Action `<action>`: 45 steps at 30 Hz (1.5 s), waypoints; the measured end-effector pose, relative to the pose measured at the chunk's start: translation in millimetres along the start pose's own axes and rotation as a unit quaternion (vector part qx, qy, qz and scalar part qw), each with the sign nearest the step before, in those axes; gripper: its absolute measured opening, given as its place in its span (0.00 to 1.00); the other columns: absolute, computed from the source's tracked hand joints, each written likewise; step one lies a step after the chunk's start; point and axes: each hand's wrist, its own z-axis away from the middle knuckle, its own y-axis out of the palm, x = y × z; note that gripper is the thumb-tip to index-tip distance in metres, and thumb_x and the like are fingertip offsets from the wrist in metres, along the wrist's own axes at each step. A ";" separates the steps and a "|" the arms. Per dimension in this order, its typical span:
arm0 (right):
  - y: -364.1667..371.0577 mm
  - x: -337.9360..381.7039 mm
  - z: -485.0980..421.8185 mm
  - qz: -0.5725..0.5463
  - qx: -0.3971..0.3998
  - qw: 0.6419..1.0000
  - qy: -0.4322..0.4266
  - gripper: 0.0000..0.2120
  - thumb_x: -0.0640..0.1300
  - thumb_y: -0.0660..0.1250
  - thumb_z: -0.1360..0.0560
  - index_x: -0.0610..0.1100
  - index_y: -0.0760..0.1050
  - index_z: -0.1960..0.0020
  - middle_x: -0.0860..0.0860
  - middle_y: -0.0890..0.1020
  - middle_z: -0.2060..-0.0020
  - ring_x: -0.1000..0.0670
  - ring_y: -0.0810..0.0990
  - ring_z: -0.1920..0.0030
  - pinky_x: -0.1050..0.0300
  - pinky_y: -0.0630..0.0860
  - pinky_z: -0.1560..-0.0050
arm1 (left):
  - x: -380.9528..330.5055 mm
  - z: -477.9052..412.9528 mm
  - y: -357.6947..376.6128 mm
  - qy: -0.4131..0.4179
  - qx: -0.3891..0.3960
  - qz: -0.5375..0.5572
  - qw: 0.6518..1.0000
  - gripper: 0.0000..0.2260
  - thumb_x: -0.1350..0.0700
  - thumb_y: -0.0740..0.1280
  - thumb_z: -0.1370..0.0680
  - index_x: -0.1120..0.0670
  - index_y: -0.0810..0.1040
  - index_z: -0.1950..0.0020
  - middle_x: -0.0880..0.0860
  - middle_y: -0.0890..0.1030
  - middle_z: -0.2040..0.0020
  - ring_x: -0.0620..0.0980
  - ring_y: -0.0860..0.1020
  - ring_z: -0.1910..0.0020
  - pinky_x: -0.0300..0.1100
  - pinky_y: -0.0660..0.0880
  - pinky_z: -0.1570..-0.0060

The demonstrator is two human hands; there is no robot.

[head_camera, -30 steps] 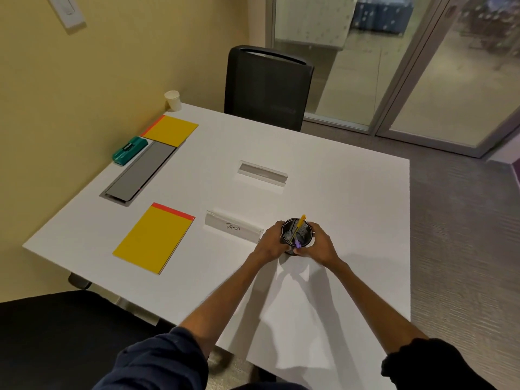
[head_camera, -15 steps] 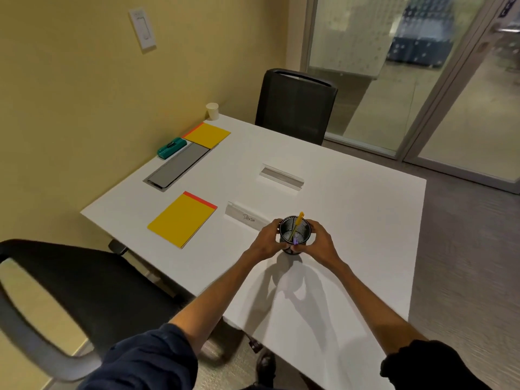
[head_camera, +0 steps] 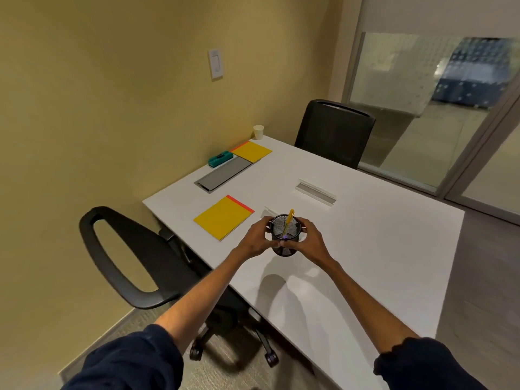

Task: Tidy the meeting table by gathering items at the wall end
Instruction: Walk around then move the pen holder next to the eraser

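Both hands, left hand (head_camera: 254, 237) and right hand (head_camera: 308, 239), wrap the mesh pen cup (head_camera: 285, 235), apparently lifted over the table (head_camera: 380, 249). Next, carrying it toward the wall-side notepad (head_camera: 223, 217).

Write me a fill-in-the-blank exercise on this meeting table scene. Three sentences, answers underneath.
1. The left hand and the right hand hold the mesh pen cup, whose colour is ____.
2. The pen sticking up above the cup's rim is coloured ____.
3. The white paper cup stands on the table at the corner next to the yellow ____.

Missing words: black; yellow; wall.
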 end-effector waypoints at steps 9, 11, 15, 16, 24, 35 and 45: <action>70.5 56.5 -33.2 -0.001 0.041 0.999 -0.036 0.40 0.44 0.82 0.37 0.42 0.69 0.29 0.46 0.76 0.35 0.48 0.75 0.37 0.60 0.71 0.39 | 41.6 19.4 -81.1 -0.013 -0.068 0.009 0.998 0.35 0.54 0.79 0.31 0.60 0.69 0.29 0.57 0.77 0.34 0.55 0.78 0.41 0.43 0.76 0.44; 96.4 71.8 -41.3 -0.007 0.044 0.998 -0.043 0.39 0.43 0.82 0.36 0.42 0.70 0.30 0.46 0.77 0.36 0.48 0.75 0.37 0.61 0.71 0.39 | 57.7 22.6 -105.8 -0.018 -0.077 0.009 0.997 0.34 0.55 0.79 0.31 0.60 0.69 0.29 0.57 0.77 0.35 0.54 0.78 0.42 0.39 0.74 0.46; 157.0 105.5 -59.2 -0.019 0.047 0.997 -0.058 0.38 0.43 0.82 0.36 0.43 0.70 0.30 0.48 0.76 0.36 0.47 0.75 0.36 0.62 0.70 0.40 | 94.3 29.0 -163.9 -0.031 -0.092 -0.007 0.995 0.35 0.55 0.79 0.31 0.59 0.68 0.28 0.57 0.77 0.35 0.55 0.77 0.41 0.45 0.76 0.43; 172.9 114.7 -64.2 -0.023 0.048 0.997 -0.061 0.39 0.43 0.82 0.36 0.43 0.69 0.29 0.46 0.76 0.35 0.47 0.75 0.35 0.61 0.70 0.40 | 103.5 30.1 -178.9 -0.033 -0.097 -0.011 0.995 0.35 0.55 0.79 0.31 0.59 0.68 0.28 0.58 0.76 0.35 0.56 0.77 0.40 0.48 0.76 0.41; 284.4 173.8 -100.5 -0.031 0.032 0.995 -0.090 0.40 0.44 0.82 0.36 0.43 0.68 0.28 0.45 0.74 0.33 0.47 0.73 0.34 0.58 0.71 0.37 | 168.7 35.6 -280.9 -0.037 -0.134 -0.019 0.990 0.35 0.58 0.79 0.32 0.60 0.67 0.28 0.58 0.75 0.34 0.57 0.77 0.40 0.52 0.76 0.40; 363.9 197.9 -149.4 -0.025 0.022 0.997 -0.068 0.41 0.43 0.81 0.35 0.41 0.67 0.27 0.43 0.73 0.32 0.45 0.74 0.34 0.48 0.72 0.31 | 232.2 -1.0 -346.7 -0.059 -0.114 -0.036 0.991 0.33 0.61 0.78 0.32 0.61 0.69 0.30 0.59 0.76 0.34 0.57 0.76 0.37 0.52 0.74 0.38; 422.1 191.6 -244.7 -0.008 0.018 0.999 -0.044 0.38 0.42 0.82 0.37 0.42 0.71 0.31 0.47 0.78 0.38 0.46 0.77 0.38 0.58 0.71 0.40 | 293.2 -84.3 -392.0 -0.092 -0.082 -0.036 0.992 0.34 0.60 0.79 0.34 0.62 0.69 0.32 0.59 0.77 0.35 0.59 0.76 0.37 0.53 0.76 0.40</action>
